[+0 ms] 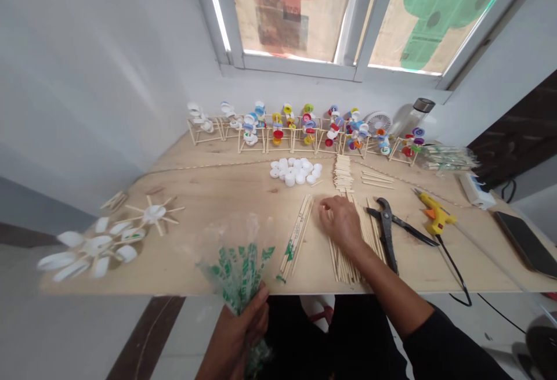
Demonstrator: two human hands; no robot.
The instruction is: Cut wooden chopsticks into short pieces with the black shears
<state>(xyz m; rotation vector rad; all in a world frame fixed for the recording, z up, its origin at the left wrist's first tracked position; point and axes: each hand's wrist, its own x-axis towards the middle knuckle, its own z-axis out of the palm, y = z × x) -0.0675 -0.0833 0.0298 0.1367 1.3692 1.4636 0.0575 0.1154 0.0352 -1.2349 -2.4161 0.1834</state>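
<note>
My left hand (239, 330) is below the near edge of the plywood table (226, 194), closed around a crumpled bunch of clear plastic wrappers with green print (237, 264). My right hand (342, 222) rests palm down on a spread of loose wooden sticks (348, 258) in the middle of the table, fingers bent onto them. A smaller bundle of sticks (298, 235), some still in wrappers, lies just left of that hand.
Black pliers (385, 229) and a yellow glue gun (435, 217) with its cord lie right of my right hand. White bottle caps (296, 171), short cut sticks (343, 174), a row of stick-and-cap models (304, 130), spoon wheels (96, 246), a phone (526, 243).
</note>
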